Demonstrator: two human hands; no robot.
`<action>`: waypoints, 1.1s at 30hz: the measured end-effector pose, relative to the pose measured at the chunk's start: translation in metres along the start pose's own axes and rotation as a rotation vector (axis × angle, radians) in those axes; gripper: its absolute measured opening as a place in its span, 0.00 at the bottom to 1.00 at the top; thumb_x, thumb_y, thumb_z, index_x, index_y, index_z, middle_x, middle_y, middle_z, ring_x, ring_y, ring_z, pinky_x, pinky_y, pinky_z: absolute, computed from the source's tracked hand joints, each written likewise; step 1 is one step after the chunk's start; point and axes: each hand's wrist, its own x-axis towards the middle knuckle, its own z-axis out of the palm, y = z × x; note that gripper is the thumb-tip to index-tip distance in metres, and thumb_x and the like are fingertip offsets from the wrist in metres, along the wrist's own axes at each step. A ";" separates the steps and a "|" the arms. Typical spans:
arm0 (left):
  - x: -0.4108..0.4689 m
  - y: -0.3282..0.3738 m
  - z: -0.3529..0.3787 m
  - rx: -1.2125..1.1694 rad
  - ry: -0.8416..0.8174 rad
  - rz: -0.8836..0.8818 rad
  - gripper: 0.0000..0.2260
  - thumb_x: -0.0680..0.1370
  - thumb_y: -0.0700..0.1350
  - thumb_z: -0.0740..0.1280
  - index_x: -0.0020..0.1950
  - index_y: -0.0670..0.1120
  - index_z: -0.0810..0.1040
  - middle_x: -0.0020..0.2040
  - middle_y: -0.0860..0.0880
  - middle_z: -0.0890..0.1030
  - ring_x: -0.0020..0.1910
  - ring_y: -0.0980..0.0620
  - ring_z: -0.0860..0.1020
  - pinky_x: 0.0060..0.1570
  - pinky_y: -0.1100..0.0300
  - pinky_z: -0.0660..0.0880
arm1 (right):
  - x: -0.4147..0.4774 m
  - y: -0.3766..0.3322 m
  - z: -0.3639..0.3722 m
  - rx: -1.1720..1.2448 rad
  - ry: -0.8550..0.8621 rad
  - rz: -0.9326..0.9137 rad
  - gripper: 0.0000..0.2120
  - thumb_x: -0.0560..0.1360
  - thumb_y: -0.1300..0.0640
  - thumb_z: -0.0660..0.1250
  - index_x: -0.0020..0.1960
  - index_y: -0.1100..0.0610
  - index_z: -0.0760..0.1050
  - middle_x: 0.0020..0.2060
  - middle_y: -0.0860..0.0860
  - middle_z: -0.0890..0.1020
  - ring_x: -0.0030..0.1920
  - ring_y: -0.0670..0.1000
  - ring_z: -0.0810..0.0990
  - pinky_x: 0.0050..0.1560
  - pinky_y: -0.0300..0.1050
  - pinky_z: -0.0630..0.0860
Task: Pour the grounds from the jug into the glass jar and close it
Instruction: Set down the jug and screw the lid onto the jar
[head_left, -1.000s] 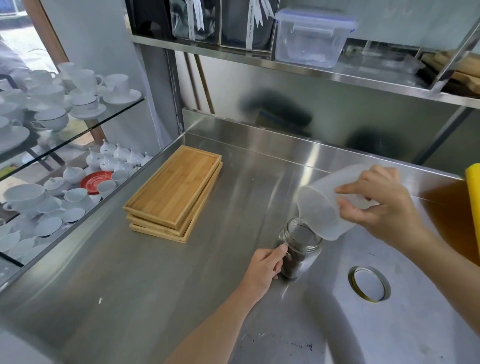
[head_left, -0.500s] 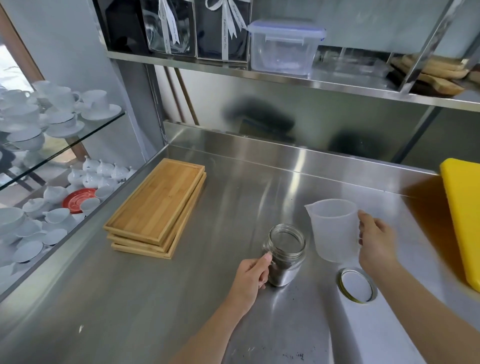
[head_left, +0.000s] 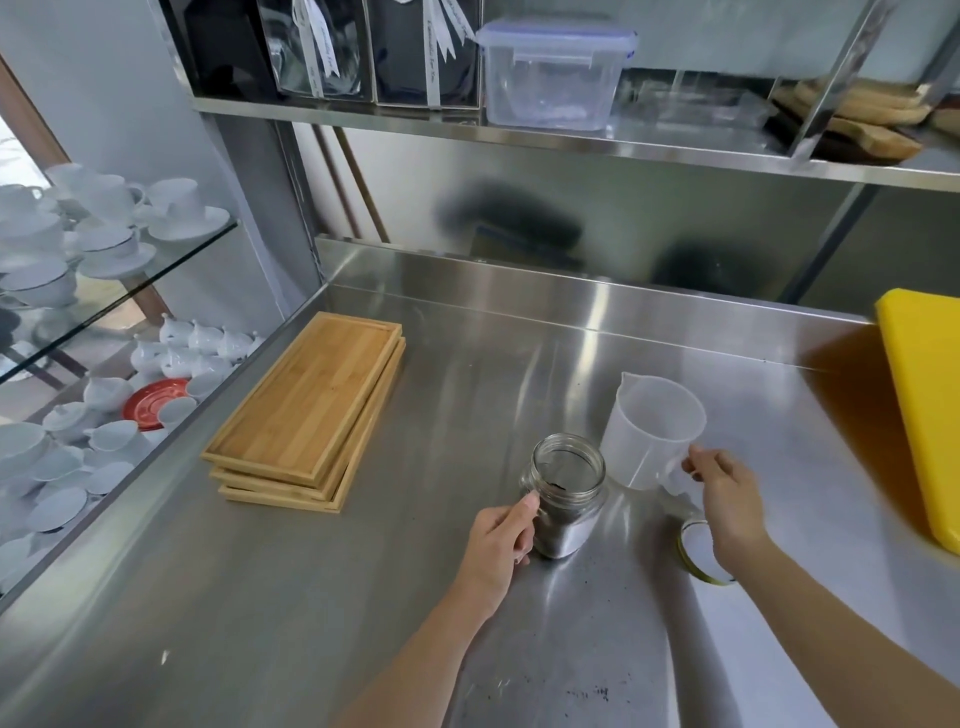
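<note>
Steel covers the whole tabletop (head_left: 363, 597), and it shines. The glass jar (head_left: 566, 493) stands upright near the middle of it. Its mouth is open, with no lid on it. Dark grounds (head_left: 558, 535) fill the lower part of the jar, and the upper part looks clear.

The person's left hand (head_left: 498, 540) is wrapped around the left side of the jar, with the thumb pressed on the glass. The right hand (head_left: 727, 499) pinches the handle of the plastic jug (head_left: 654, 431) with its fingers closed on it. The jug is see-through white and stands upright just beside the jar, on its right. The spout points away from the person. The jug looks empty inside.

The round jar lid (head_left: 698, 553) lies flat on the tabletop under the right wrist, partly hidden by it. It has a gold rim. A few dark crumbs (head_left: 592, 693) lie scattered on the tabletop close to the person.

Three bamboo trays (head_left: 306, 405) sit in a stack to the left, well apart from the jar. A yellow board (head_left: 930, 415) lies at the right edge. A clear plastic box (head_left: 550, 73) with a lid sits on the steel shelf (head_left: 675, 145) above. White cups and saucers (head_left: 104, 228) fill the glass shelves at far left.
</note>
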 end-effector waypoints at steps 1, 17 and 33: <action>0.000 0.001 0.000 0.002 0.002 -0.005 0.25 0.68 0.61 0.64 0.22 0.44 0.62 0.20 0.52 0.61 0.25 0.52 0.61 0.30 0.62 0.62 | 0.000 0.001 0.000 -0.170 0.035 -0.063 0.11 0.79 0.55 0.59 0.42 0.60 0.72 0.41 0.57 0.76 0.47 0.58 0.73 0.57 0.55 0.67; -0.003 0.021 0.001 -0.204 0.245 0.027 0.05 0.79 0.43 0.64 0.51 0.44 0.78 0.46 0.53 0.78 0.45 0.59 0.75 0.43 0.76 0.71 | -0.058 0.017 0.035 -0.200 -0.608 -0.411 0.40 0.63 0.56 0.77 0.66 0.44 0.56 0.63 0.46 0.69 0.63 0.38 0.67 0.56 0.19 0.59; -0.021 0.036 0.022 -0.105 0.029 -0.057 0.12 0.81 0.40 0.60 0.63 0.47 0.76 0.55 0.56 0.81 0.48 0.73 0.79 0.44 0.79 0.71 | -0.050 0.015 0.046 -0.121 -0.619 -0.330 0.46 0.56 0.61 0.80 0.65 0.49 0.57 0.59 0.47 0.73 0.60 0.44 0.73 0.64 0.50 0.71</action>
